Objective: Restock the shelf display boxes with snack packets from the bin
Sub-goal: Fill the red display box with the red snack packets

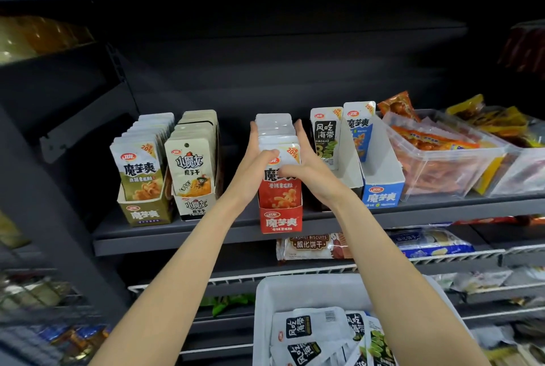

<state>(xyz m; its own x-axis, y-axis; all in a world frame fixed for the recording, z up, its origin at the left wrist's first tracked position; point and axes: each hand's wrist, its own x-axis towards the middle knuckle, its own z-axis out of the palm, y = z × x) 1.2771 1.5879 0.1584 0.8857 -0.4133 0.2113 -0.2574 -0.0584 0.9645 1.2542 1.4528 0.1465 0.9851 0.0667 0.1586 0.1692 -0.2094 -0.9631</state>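
Nearest, the white bin [265,306] still holds black-labelled seaweed packets [306,333]. Up on the dark grey shelf [177,236], the left hand [253,168] and right hand [306,165] clasp the row of red konjac packets [278,141] in the red display box [281,219]; squaring them evenly and upright should keep that row tidy.

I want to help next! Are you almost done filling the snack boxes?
Partly. The olive box and red box look full. Both hands, left and right, are squaring the red packets. Left: seaweed packets wait in the bin; the seaweed box and blue box look sparse.
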